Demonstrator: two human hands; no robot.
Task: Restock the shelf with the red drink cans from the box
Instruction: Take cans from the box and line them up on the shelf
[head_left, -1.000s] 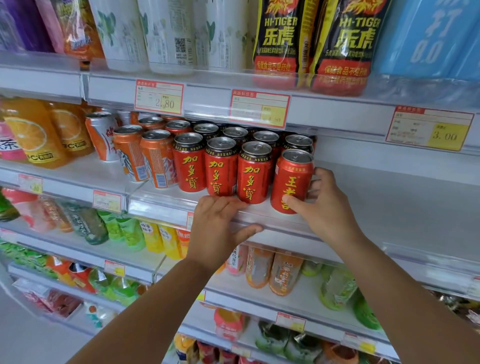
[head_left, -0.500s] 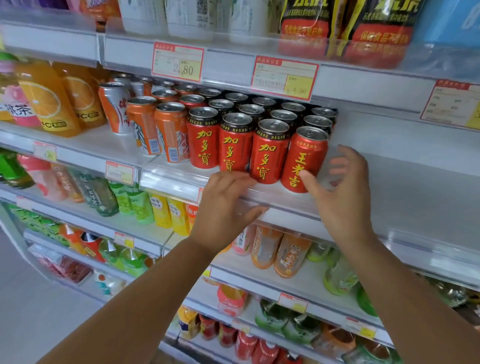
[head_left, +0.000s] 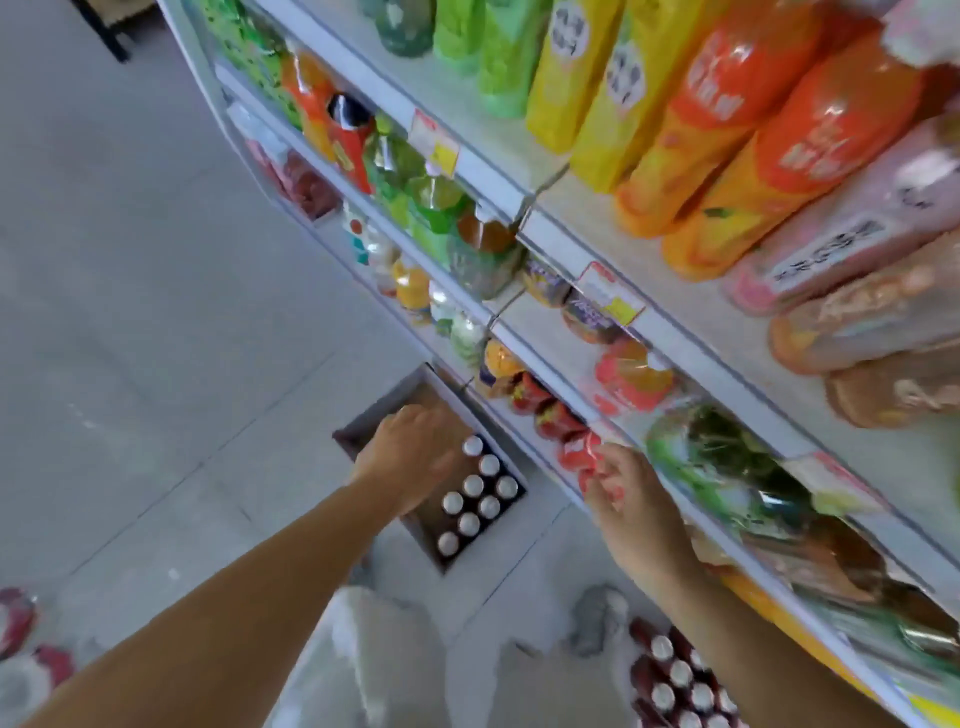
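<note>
I am looking down at the floor. A brown cardboard box (head_left: 427, 538) stands beside the shelf unit's base, with several red drink cans (head_left: 480, 491) upright in its near right part, silver tops showing. My left hand (head_left: 410, 457) is down in the box just left of those cans, fingers stretched out, nothing visibly held. My right hand (head_left: 623, 499) hovers by the edge of a low shelf (head_left: 545, 457), fingers apart and empty, blurred. The upper shelf with the red cans is out of view.
Tiers of bottled drinks (head_left: 727, 130) fill the shelves on the right. A second pack of dark red cans (head_left: 675, 675) sits on the floor at the bottom right, next to my grey shoe (head_left: 597, 618). Grey tiled floor (head_left: 130, 312) spreads to the left.
My view has swung from the can shelf down to the floor. Both hands left the shelf edge; the left dropped into the box, the right came down beside a low shelf.
</note>
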